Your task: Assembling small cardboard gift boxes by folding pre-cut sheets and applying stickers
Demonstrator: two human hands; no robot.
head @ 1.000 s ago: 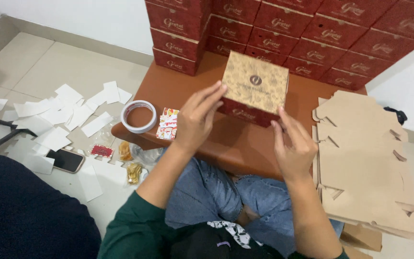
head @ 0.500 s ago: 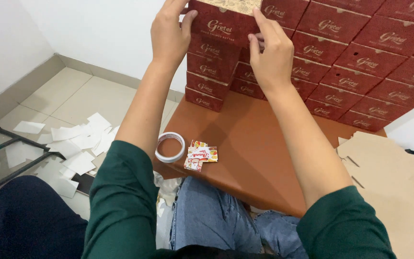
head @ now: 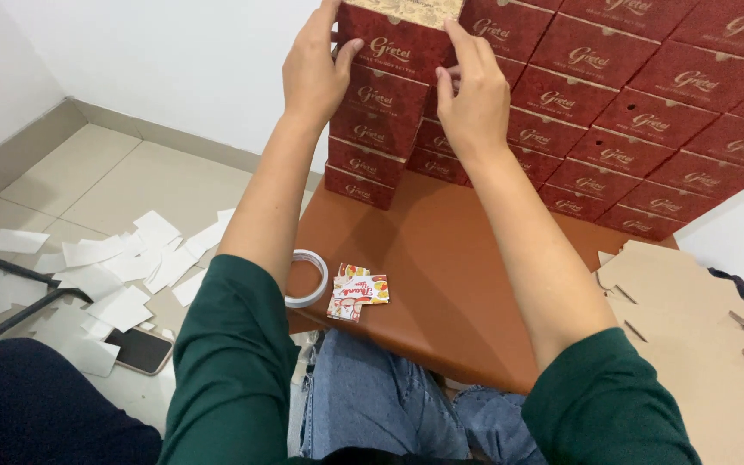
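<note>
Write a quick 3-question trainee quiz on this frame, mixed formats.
1. True or false: both hands grip the red box at the top of the left stack.
2. What lies right beside the tape roll on the brown table? A) scissors B) small colourful cards C) a mug
3. Fill in: the phone lies on the ____ among white paper pieces.

Key
1. True: left hand on the box's left side, right hand on its front right.
2. B, the cards.
3. floor.
</note>
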